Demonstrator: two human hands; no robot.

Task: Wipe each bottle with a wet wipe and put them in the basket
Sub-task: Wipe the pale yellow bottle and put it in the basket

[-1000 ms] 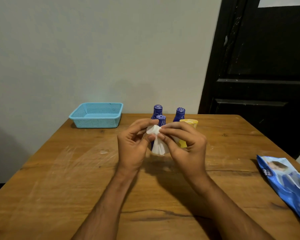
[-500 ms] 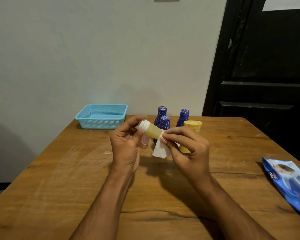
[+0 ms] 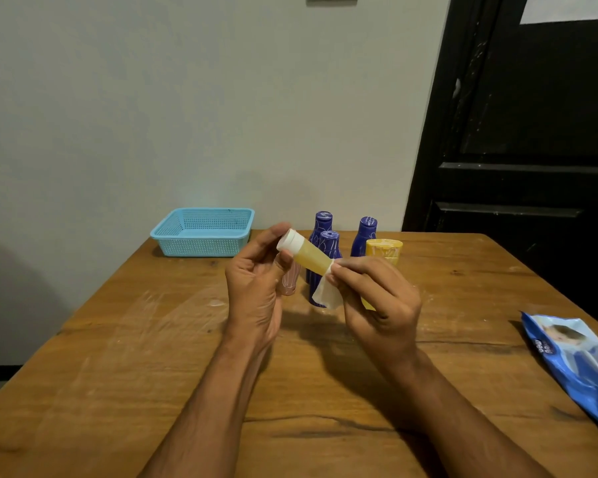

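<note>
My left hand (image 3: 256,291) pinches the white-capped end of the small yellow bottle (image 3: 308,257) between thumb and fingertips, holding it tilted in the air, while my right hand (image 3: 377,301) is closed around its lower end with the wet wipe (image 3: 325,294) folded under my fingers (image 3: 351,272). That cap-end pinch looks slight to me; if I drag the wipe hard, the damp bottle could twist out and drop onto the blue bottles (image 3: 327,250) standing just beyond my fingertips, toppling them. The basket (image 3: 201,232) sits well off past my left fingers and looks empty. Compared with a second ago, the wipe has slid down from the cap toward my right palm, baring most of the yellow body.
</note>
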